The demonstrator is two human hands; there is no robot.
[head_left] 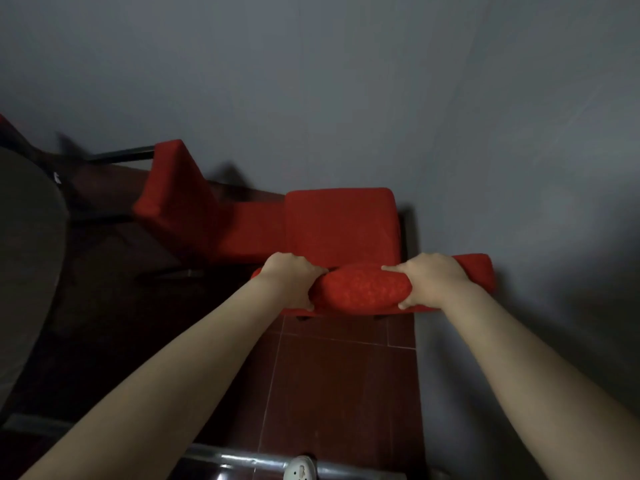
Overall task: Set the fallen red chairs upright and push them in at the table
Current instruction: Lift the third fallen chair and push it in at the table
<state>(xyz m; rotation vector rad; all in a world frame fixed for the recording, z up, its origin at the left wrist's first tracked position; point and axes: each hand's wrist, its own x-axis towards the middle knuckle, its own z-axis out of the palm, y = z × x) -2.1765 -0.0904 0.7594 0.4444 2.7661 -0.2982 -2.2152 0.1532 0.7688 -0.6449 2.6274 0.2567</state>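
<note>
Both hands are clamped on the padded top edge of the near chair (pixel 341 223). The left hand (pixel 294 275) is curled over the left part of the backrest (pixel 363 289), and the right hand (pixel 429 278) over the right part, with a stretch of red fabric between them. On each hand the fingers wrap over the far side and the thumb is on the near side.

This chair stands on the floor (pixel 329 375), just beside the grey wall (pixel 485 133) on the right. The long axis of its backrest runs left to right, and the seat points away from the person, toward the far wall. Two short dark feet show under the near edge of the backrest.

To the left, touching or nearly touching the first chair's seat, is the second chair (pixel 194 202). It is tipped over, with its red panels angled up and its dark legs reaching out to the far left. Its long axis runs roughly left to right.

A grey table (pixel 31 254) curves in at the left edge, near the second chair's legs. At the bottom edge lie a shiny metal bar (pixel 242 459) and a small white object (pixel 299 471), which is too cut off to identify.
</note>
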